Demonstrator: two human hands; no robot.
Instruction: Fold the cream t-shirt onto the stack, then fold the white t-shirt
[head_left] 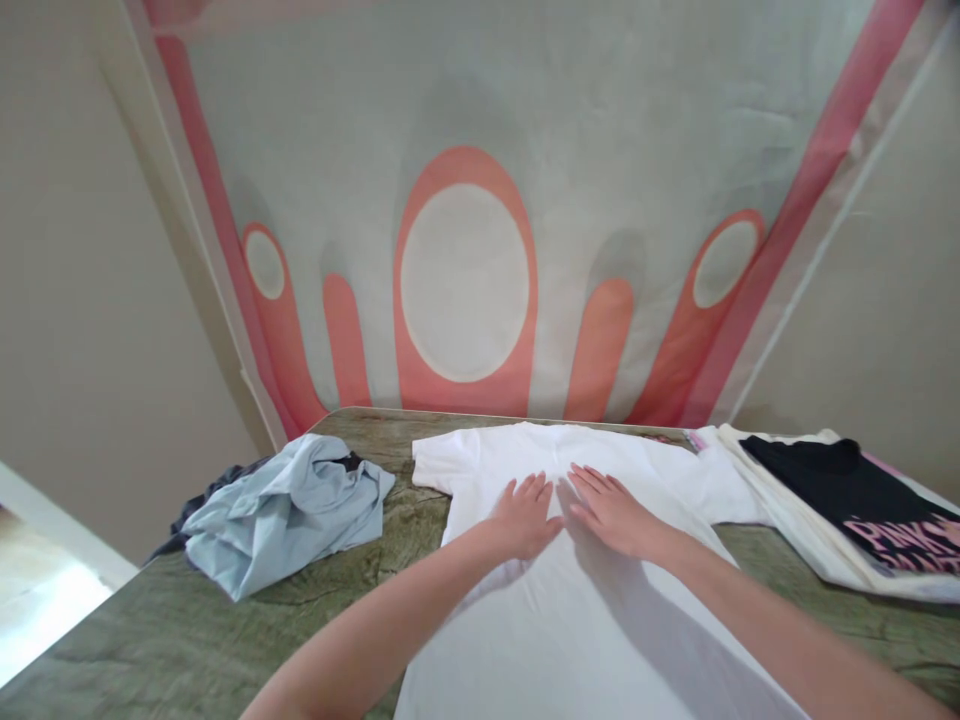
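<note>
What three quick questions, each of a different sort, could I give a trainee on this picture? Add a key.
1. True or false: the left hand and the right hand both lie on the white shirt.

2. Which thing lies left of the white shirt in the picture?
A) a clothes iron
B) a crumpled light blue garment
C) a laundry basket

3. Fill in the colour: the black garment on the folded stack at the right bears ____ lettering.

Key: 1. True; 2. B; 3. pink.
</note>
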